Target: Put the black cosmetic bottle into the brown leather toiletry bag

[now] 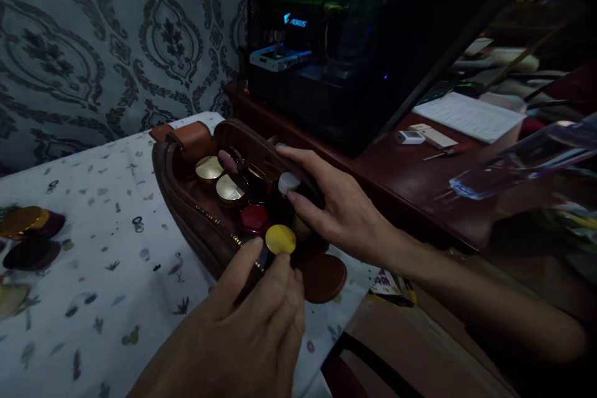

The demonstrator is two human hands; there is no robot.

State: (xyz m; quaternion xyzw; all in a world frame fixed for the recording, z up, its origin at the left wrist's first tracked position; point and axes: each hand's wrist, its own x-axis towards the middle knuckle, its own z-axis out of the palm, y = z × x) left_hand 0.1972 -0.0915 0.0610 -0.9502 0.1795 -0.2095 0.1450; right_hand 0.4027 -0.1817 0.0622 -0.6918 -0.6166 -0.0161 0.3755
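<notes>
A brown leather-like zip pouch (pixel 186 217) lies unzipped on the cloth, holding several bottles with round or faceted caps. Among them I see gold caps (pixel 232 188), a red cap (pixel 254 217), a yellow-gold cap (pixel 280 239) and a pale grey cap (pixel 290 183). My left hand (pixel 261 317) is closed at the near end of the pouch, its fingertips by the yellow-gold cap and a dark rounded item. Around the pouch's right side wraps my right hand (pixel 340 199), thumb inside against the pale grey cap, fingers along the rim.
More bottles, one with an amber-gold cap (pixel 25 222), lie at the left on the patterned white tablecloth (pixel 116 298). Behind stands a dark computer case (pixel 326 87). On the reddish-brown desk (pixel 396 168) are papers (pixel 471 115), a small white device (pixel 409 137) and a clear bottle (pixel 517 161).
</notes>
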